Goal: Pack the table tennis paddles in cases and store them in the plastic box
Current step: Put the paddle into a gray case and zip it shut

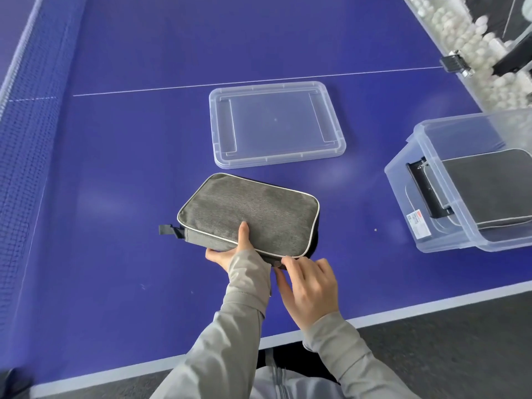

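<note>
- Gripping the near long edge of a grey fabric rectangular paddle case with pale piping [253,208], the left hand [230,253] has its thumb laid flat on the top face and its fingers curled under the edge.
- At the far left, a dark mesh net [26,139] runs along the side of the blue table tennis table [129,182].
- The grey case is near the table's front edge, left of centre, turned slightly askew. A small black webbing loop [165,229] sticks out from its left near corner.
- The right hand [311,286] is at the case's right near corner, just beside the left sleeve. Its fingers are bent, with the fingertips on the piped edge. The thumb reaches in beneath a small dark zip pull [277,264]. Whether finger and thumb actually squeeze the pull cannot be told.
- Just beyond the case, apart from it, a clear rectangular plastic lid [276,125] lies flat on the table.
- To the right, well apart from the held case, stands a clear plastic storage box [403,194], open at the top, with a white label [419,223] on its side.
- Inside the box lies a second grey case [495,191].
- At the far right edge, a clear trough of white balls [460,33] sits along the table's side.
</note>
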`<state>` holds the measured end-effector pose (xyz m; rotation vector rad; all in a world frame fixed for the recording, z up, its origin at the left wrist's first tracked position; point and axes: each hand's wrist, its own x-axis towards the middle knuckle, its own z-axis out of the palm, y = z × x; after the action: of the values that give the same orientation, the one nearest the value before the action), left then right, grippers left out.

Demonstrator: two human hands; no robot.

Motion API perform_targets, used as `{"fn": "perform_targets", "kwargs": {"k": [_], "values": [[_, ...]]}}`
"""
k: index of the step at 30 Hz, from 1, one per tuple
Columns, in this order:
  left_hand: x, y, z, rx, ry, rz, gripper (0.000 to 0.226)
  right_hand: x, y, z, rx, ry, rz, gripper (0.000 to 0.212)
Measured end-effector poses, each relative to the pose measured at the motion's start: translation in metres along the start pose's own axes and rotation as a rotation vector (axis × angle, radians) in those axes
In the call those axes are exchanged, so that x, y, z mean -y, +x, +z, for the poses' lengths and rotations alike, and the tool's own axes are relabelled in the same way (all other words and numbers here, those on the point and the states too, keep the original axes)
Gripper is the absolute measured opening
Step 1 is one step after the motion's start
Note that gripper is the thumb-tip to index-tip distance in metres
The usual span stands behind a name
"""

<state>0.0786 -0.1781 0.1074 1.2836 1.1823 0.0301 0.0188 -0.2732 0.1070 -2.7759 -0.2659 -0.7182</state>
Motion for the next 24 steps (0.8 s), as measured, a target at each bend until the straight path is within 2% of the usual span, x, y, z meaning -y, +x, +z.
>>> {"fn": "perform_targets", "kwargs": {"k": [6,8,11,15,19,24], "values": [[-0.005,-0.001,-0.007,-0.04,0.0,0.046,0.099,0.004,0.006,-0.002,0.006,0.029,-0.092,0.01],[-0.006,0.001,-0.008,-0.052,0.006,0.011,0.099,0.004,0.009,-0.002,0.048,0.033,-0.14,0.006],[-0.008,0.006,-0.011,-0.056,-0.022,-0.047,0.1,0.003,0.014,-0.002,0.115,0.011,-0.192,0.011],[-0.009,0.007,-0.011,-0.054,-0.017,-0.056,0.1,0.0,0.017,-0.002,0.07,0.076,-0.234,0.011],[-0.019,0.011,-0.011,-0.073,-0.2,-0.172,0.086,0.0,0.018,-0.004,0.044,0.223,-0.102,0.017],[-0.025,0.009,-0.015,-0.072,-0.237,-0.265,0.079,0.004,0.017,-0.008,0.021,0.294,0.168,0.017]]}}
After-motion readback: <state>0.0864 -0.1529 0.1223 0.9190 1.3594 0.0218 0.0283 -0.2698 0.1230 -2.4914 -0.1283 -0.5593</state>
